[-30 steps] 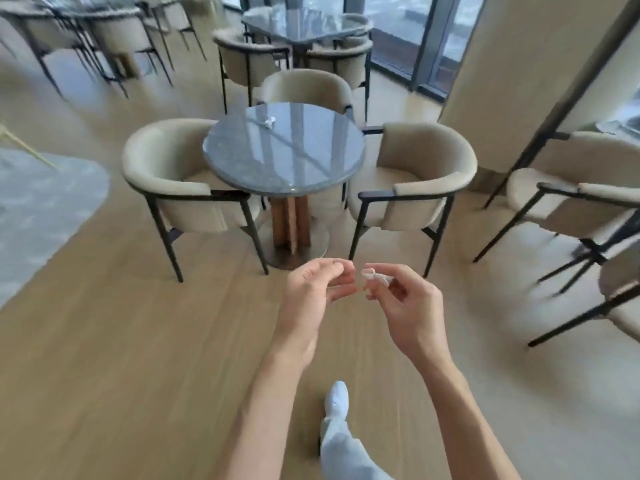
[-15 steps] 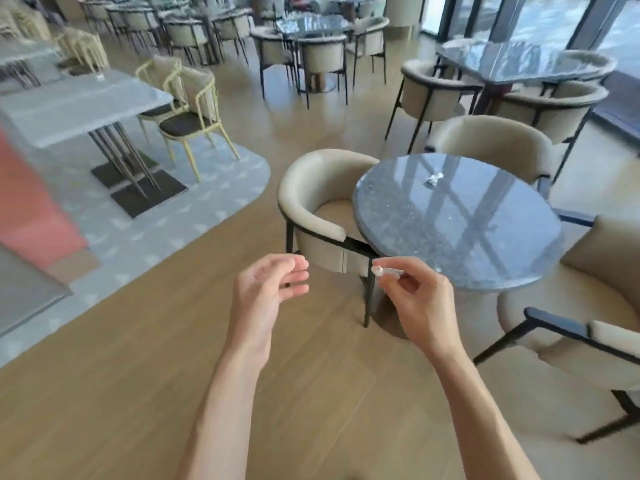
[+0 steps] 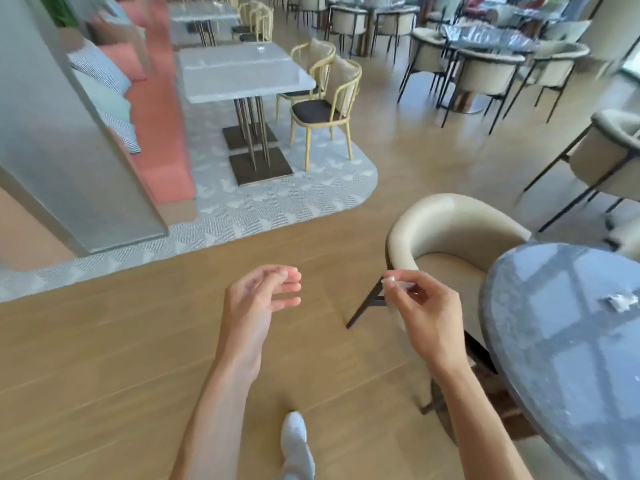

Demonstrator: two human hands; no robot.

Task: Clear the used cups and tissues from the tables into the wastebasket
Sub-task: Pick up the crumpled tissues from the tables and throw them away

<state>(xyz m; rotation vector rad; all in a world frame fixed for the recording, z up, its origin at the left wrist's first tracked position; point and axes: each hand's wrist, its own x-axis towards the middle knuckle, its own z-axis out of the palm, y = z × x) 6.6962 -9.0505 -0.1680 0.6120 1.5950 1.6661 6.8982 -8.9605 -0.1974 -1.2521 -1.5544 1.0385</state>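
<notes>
A small white tissue scrap (image 3: 398,283) is pinched in the right hand (image 3: 427,308); the left hand (image 3: 258,299) is held loosely open, empty.

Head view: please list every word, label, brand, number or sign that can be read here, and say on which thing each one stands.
None: no readable text anywhere in this view.
White scrap pinched in the right hand: no print visible.
Tissue on the round table: blurred, no print visible.
Left hand: holds nothing.
Far tables and chairs: blurred, no signs visible.
</notes>
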